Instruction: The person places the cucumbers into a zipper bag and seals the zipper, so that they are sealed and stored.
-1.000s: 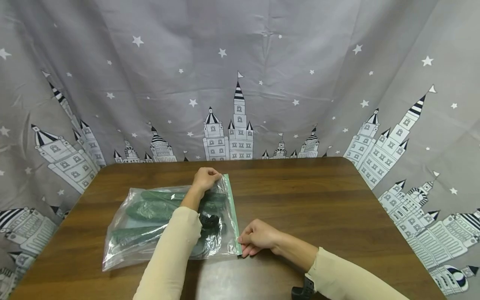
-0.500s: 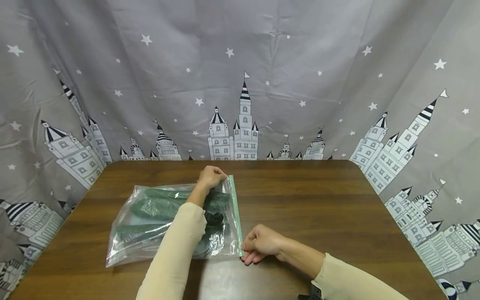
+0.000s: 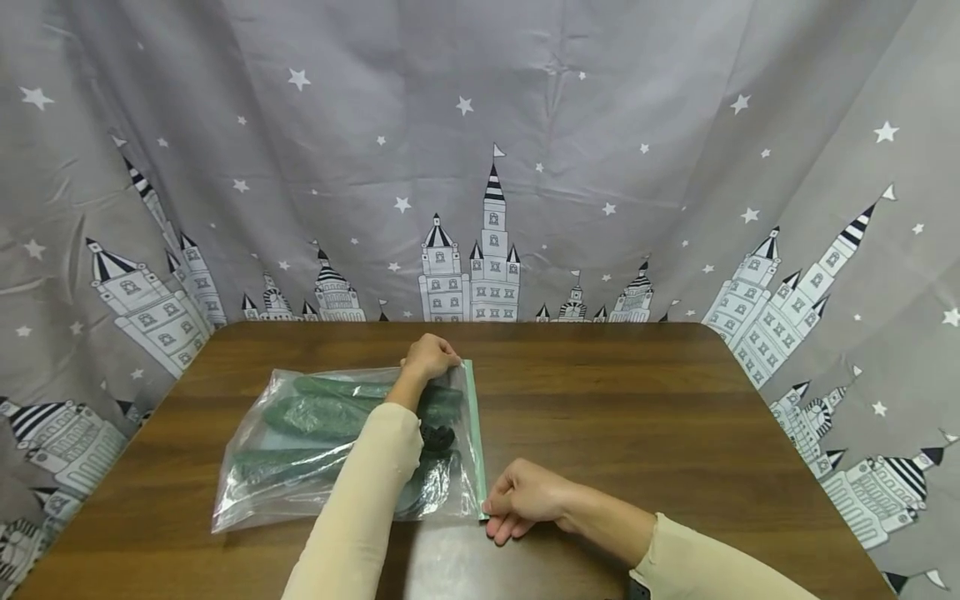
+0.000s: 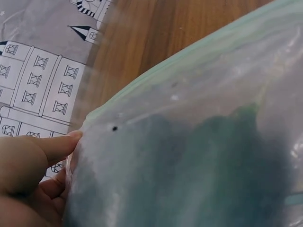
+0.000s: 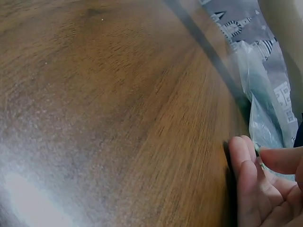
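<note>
A clear zip bag (image 3: 251, 492) lies on the table, its green-edged mouth (image 3: 476, 433) facing right. Several long green things (image 3: 318, 417), cucumber-like in shape, show through the plastic; my left sleeve covers part of them. At the far corner of the mouth, my left hand (image 3: 429, 357) pinches the bag between thumb and fingers. In the left wrist view, the thumb (image 4: 64, 144) presses on the bag's corner beside the green strip. My right hand (image 3: 528, 497) pinches the near end of the strip, its other fingers low against the table. The right wrist view shows that corner between thumb and fingers.
The brown wooden table (image 3: 637, 417) extends to the right of the bag. Behind it hangs a grey curtain (image 3: 337, 125) printed with castles and stars. A black wrist device (image 3: 437, 438) on my left arm sits over the bag.
The view has shifted slightly, moving the scene rightward. Both hands keep their pinch on the bag's mouth; its strip and my right hand have come slightly nearer to me.
</note>
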Tool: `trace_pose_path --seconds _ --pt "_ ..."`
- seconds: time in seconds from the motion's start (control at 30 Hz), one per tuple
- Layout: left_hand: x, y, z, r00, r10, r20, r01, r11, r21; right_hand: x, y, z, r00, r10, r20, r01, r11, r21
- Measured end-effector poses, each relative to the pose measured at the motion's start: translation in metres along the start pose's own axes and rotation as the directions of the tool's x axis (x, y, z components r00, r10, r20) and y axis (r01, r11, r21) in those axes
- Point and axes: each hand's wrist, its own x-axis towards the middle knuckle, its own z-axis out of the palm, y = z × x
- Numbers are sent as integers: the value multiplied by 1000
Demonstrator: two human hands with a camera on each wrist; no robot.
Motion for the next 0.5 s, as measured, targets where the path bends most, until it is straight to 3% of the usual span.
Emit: trace_pose_path --seconds 0.33,0.5 --pt "3 4 3 999 -20 36 17 995 100 3 0 -6 999 24 24 -23 1000 -13" --pt "2 7 -14 996 36 86 -46 993 112 1 0 -16 999 22 29 -20 999 -50"
